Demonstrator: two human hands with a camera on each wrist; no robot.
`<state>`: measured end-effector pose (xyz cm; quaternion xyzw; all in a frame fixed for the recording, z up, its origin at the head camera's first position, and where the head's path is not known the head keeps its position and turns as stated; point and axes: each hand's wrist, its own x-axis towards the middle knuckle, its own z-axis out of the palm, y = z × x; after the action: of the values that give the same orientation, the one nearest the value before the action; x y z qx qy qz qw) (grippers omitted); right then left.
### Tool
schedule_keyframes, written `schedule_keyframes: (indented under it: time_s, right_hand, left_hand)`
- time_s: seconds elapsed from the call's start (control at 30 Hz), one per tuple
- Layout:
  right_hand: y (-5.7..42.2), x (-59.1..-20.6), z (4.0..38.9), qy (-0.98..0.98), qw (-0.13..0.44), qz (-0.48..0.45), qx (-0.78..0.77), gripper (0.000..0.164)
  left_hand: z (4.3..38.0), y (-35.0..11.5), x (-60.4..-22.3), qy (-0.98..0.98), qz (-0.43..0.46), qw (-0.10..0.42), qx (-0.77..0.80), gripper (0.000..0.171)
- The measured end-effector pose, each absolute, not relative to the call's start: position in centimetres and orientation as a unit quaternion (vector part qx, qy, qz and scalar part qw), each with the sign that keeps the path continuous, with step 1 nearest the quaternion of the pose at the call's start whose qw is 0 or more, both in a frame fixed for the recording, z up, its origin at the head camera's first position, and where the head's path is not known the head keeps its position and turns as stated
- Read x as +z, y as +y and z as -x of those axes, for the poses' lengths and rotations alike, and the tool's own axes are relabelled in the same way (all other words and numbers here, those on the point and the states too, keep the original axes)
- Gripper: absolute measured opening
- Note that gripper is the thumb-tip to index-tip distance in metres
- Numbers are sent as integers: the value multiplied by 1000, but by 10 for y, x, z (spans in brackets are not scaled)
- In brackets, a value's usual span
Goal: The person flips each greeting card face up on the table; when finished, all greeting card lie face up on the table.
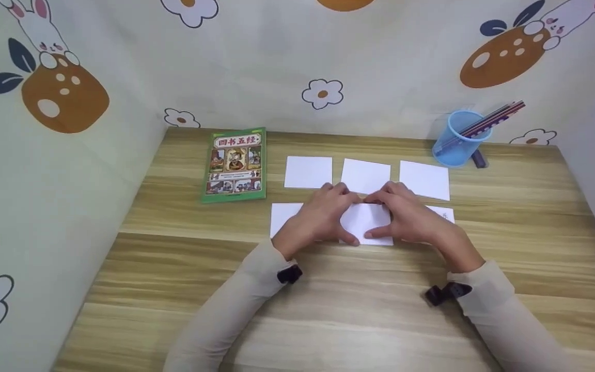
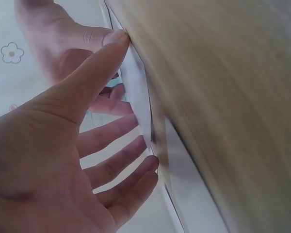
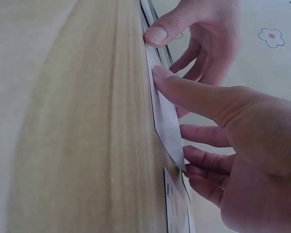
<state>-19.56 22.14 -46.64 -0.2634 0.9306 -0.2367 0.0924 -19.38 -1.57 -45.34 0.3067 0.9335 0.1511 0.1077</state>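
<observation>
A blank white card [image 1: 364, 219] in the middle of the near row lies between both hands. My left hand [image 1: 326, 214] holds its left side, thumb at the near edge and fingers at the far edge. From the right, my right hand [image 1: 411, 217] holds the same card, its thumb [image 3: 184, 90] over the near part and its fingers along the far edge. Partly under the left forearm is another white card [image 1: 282, 217]. A card with dark writing [image 1: 446, 213] shows from behind the right hand.
Beyond the hands lie three blank cards: a left one [image 1: 308, 172], a middle one [image 1: 366, 175] and a right one [image 1: 424, 180]. A green-bordered book [image 1: 235, 165] lies at left. At back right, a blue cup [image 1: 455, 155] holds pencils [image 1: 499, 119] beside a small dark object [image 1: 479, 159].
</observation>
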Motion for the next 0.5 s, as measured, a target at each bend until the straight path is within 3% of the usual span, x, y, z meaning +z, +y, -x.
schedule_keyframes:
  time_s: [0.13,0.27,0.5]
  right_hand:
    - [221,-466,197,934,76,259,-233,67]
    - [220,-467,197,933,80,261,-236,68]
    - [221,-465,199,912,135,268,-278,67]
  left_hand:
    - [201,-19,-458,921,-306,131,203,84]
    - [211,-23,-463,899,-305,143,280,63]
    - [222,-25,-464,862,-290,129,395,33]
